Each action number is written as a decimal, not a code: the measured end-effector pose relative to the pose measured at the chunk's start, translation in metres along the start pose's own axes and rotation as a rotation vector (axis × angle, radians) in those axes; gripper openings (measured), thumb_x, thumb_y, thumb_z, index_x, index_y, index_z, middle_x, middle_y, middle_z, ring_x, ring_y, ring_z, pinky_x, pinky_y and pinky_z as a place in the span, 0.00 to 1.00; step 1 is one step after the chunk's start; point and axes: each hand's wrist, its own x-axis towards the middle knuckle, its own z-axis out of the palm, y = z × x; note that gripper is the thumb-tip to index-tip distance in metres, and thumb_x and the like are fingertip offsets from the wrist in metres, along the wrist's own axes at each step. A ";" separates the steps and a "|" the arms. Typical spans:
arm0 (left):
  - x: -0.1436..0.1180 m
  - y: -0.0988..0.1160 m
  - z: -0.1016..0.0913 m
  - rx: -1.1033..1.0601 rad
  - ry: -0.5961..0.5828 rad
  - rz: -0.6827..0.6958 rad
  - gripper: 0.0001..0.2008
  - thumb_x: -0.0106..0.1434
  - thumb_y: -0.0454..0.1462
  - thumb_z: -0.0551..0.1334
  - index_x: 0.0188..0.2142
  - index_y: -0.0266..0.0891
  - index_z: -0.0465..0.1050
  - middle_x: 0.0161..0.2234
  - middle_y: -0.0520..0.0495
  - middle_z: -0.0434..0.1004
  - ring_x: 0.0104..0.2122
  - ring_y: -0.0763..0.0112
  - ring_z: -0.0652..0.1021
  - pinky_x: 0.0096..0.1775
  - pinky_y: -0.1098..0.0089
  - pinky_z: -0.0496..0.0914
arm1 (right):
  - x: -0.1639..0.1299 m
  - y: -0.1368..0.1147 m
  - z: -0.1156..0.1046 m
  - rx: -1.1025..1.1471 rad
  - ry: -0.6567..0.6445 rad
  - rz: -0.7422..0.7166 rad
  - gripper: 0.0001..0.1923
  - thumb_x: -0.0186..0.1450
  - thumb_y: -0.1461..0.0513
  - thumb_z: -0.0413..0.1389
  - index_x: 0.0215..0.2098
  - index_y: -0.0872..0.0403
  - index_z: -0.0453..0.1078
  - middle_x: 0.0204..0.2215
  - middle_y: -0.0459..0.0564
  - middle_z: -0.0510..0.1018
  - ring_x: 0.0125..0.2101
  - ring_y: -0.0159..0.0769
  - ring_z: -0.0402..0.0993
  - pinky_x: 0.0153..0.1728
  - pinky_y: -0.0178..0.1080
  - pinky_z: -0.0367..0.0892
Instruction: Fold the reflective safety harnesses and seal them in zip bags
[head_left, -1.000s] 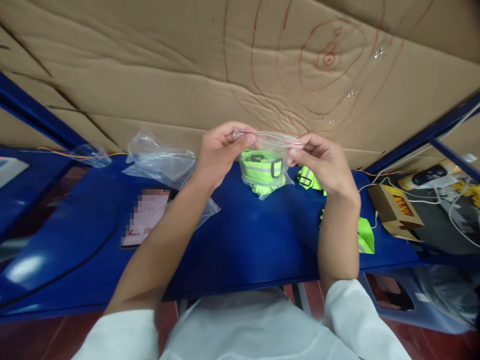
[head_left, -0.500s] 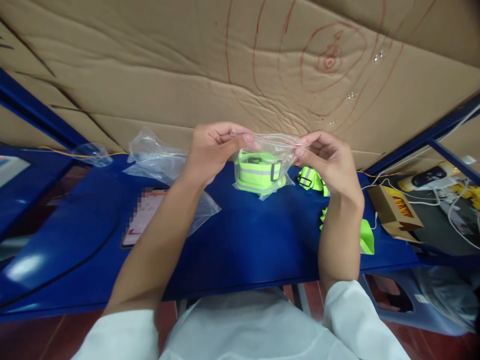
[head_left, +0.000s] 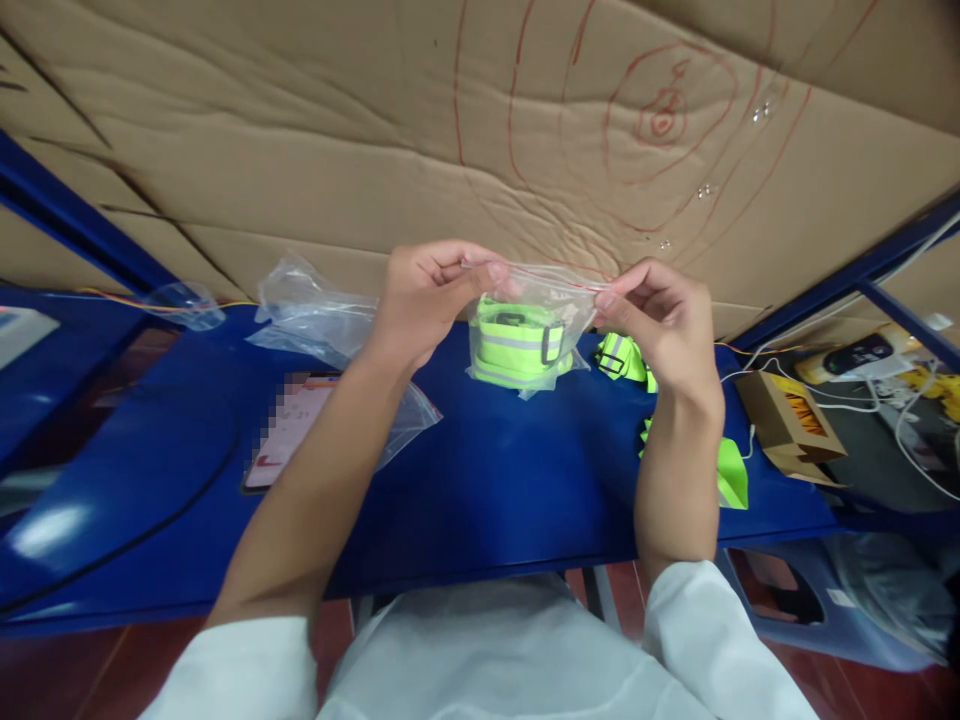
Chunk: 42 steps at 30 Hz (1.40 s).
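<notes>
Two hands hold one small clear zip bag (head_left: 529, 325) up over the blue tabletop (head_left: 480, 480), approx. centre of view. Left hand (head_left: 424, 300) has its fingers (head_left: 480, 275) pressed together on the bag's top left corner, thumb under, pinching the seal strip. Right hand (head_left: 664, 320) pinches the top right corner w/ thumb and forefinger, other fingers curled loosely behind. Bag's top edge is stretched taut between the two hands; bottom hangs just above the tabletop, maybe touching, can't tell.

Inside the bag: a folded neon-yellow strap (head_left: 517, 345) w/ grey reflective stripe and a dark buckle, sitting low in the bag.

More neon-yellow straps (head_left: 622, 358) lie loose on the tabletop just right of the bag, partly behind the right wrist; another neon piece (head_left: 731, 472) shows near the tabletop's right edge. Left of the hands, a heap of empty clear plastic bags (head_left: 315, 315); one more bag (head_left: 184, 305) further left. A phone (head_left: 289, 440) lies flat under the left forearm, screen blurred. Right of the tabletop, a small open cardboard box (head_left: 787, 425) w/ white cables around it. A big cardboard sheet (head_left: 300, 130) w/ red scribbled rings stands behind everything. White sleeves at bottom of view.
</notes>
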 end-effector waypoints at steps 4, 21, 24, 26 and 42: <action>-0.003 0.003 0.005 0.027 -0.020 -0.040 0.06 0.63 0.42 0.73 0.36 0.42 0.84 0.33 0.47 0.86 0.36 0.62 0.86 0.41 0.63 0.81 | -0.002 -0.001 0.003 -0.106 -0.106 -0.082 0.13 0.65 0.50 0.69 0.37 0.49 0.77 0.34 0.46 0.81 0.33 0.34 0.77 0.34 0.38 0.74; -0.007 0.013 0.009 0.050 -0.014 -0.029 0.07 0.64 0.43 0.72 0.37 0.43 0.83 0.34 0.47 0.86 0.37 0.61 0.86 0.41 0.62 0.82 | -0.004 -0.004 0.015 -0.311 -0.024 -0.247 0.14 0.70 0.49 0.64 0.36 0.50 0.76 0.31 0.47 0.77 0.33 0.36 0.73 0.38 0.41 0.72; -0.008 0.014 0.009 0.041 -0.034 -0.022 0.06 0.64 0.42 0.72 0.37 0.42 0.84 0.35 0.47 0.86 0.36 0.61 0.86 0.42 0.61 0.81 | -0.005 -0.006 0.015 -0.292 -0.033 -0.261 0.13 0.70 0.51 0.64 0.35 0.50 0.76 0.31 0.47 0.77 0.32 0.35 0.72 0.37 0.40 0.71; -0.010 0.014 0.010 0.061 -0.044 -0.023 0.07 0.64 0.42 0.73 0.37 0.42 0.84 0.35 0.47 0.86 0.36 0.62 0.85 0.41 0.62 0.81 | -0.006 -0.008 0.015 -0.258 -0.085 -0.245 0.12 0.70 0.52 0.64 0.37 0.51 0.75 0.32 0.46 0.77 0.32 0.33 0.73 0.36 0.39 0.70; -0.014 0.015 0.015 0.269 -0.114 0.074 0.11 0.67 0.45 0.69 0.37 0.39 0.81 0.33 0.49 0.83 0.32 0.70 0.81 0.35 0.71 0.75 | -0.005 -0.006 0.019 -0.275 -0.189 -0.245 0.16 0.71 0.48 0.62 0.43 0.52 0.75 0.31 0.45 0.76 0.32 0.31 0.72 0.35 0.37 0.68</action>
